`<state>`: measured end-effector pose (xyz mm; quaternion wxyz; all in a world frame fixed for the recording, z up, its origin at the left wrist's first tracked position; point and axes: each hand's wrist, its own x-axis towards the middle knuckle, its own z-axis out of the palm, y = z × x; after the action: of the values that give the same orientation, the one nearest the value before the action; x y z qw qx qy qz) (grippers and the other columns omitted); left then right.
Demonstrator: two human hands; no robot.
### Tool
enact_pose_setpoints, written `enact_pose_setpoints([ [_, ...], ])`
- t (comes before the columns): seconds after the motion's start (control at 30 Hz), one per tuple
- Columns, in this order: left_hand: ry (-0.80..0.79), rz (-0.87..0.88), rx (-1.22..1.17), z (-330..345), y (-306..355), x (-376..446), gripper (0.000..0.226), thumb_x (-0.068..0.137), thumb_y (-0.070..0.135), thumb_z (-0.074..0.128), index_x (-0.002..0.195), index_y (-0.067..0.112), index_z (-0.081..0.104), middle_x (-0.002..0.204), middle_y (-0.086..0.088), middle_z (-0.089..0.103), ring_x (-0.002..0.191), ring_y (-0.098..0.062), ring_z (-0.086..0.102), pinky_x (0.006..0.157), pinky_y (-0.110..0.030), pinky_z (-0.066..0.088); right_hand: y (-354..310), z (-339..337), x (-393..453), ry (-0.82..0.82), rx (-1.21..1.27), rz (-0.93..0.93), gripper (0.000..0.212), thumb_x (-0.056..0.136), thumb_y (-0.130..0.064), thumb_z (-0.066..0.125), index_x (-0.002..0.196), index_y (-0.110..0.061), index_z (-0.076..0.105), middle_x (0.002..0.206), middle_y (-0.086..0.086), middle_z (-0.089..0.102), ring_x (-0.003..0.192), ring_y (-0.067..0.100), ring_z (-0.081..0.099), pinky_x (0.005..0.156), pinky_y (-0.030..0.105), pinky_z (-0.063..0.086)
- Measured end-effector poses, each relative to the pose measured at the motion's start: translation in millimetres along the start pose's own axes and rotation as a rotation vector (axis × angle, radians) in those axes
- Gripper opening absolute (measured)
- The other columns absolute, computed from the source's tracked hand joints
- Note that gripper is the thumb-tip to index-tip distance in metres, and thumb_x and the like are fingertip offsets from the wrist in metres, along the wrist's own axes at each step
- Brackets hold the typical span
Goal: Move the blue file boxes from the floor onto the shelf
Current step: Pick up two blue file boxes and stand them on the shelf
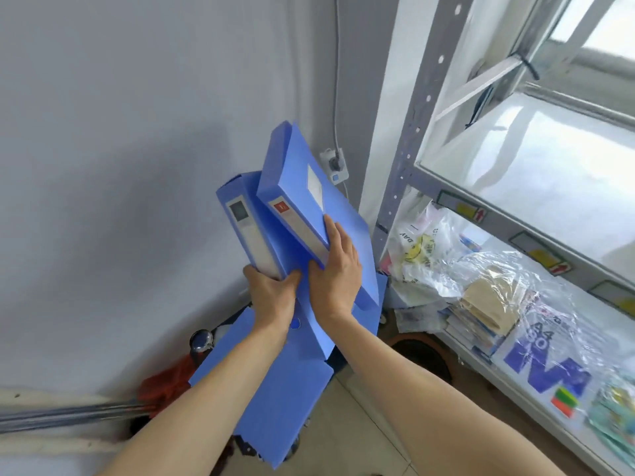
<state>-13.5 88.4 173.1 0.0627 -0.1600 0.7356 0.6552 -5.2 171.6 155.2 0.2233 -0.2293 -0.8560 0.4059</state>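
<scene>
I hold two blue file boxes up in front of the wall, left of the shelf. My left hand (271,293) grips the bottom of the left blue file box (245,221), whose spine has a grey label. My right hand (338,269) clasps the lower end of the right blue file box (302,187), which tilts over the first one and shows a red-and-white spine label. More blue file boxes (285,389) lie stacked on the floor below my arms. The grey metal shelf (536,156) stands at the right, its upper board bare and white.
The lower shelf board (515,383) carries plastic bags, papers and booklets. A wall socket with a plugged cable (335,164) sits behind the boxes. A red cloth (168,386) and metal poles (68,413) lie on the floor at the left. Tiled floor (360,413) shows between my arms.
</scene>
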Motion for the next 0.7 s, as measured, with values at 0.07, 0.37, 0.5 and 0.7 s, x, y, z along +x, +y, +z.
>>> enact_pose_setpoints([
  [0.07,-0.027,0.049,0.021,4,17,-16,0.045,0.081,0.009,0.069,0.114,0.007,0.038,0.097,-0.009,0.056,0.070,-0.016,0.059,0.056,-0.030,0.055,-13,-19,-3,0.067,0.079,0.035,0.084,0.080,0.003,0.062,0.151,-0.035,0.037,0.152,-0.004,0.046,0.139,0.021,0.044,0.108,0.050,0.042],
  [0.37,-0.178,0.330,0.058,28,78,-78,0.044,0.079,0.005,0.069,0.111,0.010,0.039,0.086,-0.002,0.054,0.067,-0.013,0.058,0.050,-0.018,0.048,-40,-114,-17,0.429,0.457,0.108,0.086,0.079,0.005,0.060,0.144,-0.046,0.038,0.143,-0.019,0.048,0.137,0.009,0.044,0.106,0.046,0.048],
  [0.5,-0.255,0.474,0.030,61,110,-97,0.049,0.076,-0.002,0.072,0.112,0.008,0.040,0.085,0.003,0.058,0.064,0.006,0.061,0.055,-0.008,0.049,-46,-154,-7,0.562,0.553,0.101,0.089,0.080,0.009,0.064,0.143,-0.049,0.039,0.142,-0.019,0.048,0.139,0.015,0.043,0.105,0.044,0.050],
  [0.7,-0.357,0.599,-0.002,128,144,-118,0.051,0.074,-0.001,0.073,0.110,0.015,0.042,0.093,0.011,0.056,0.076,0.014,0.059,0.063,0.001,0.043,-28,-201,32,0.726,0.558,0.157,0.077,0.084,-0.001,0.068,0.145,-0.039,0.041,0.140,-0.013,0.051,0.133,0.015,0.049,0.101,0.046,0.053],
])
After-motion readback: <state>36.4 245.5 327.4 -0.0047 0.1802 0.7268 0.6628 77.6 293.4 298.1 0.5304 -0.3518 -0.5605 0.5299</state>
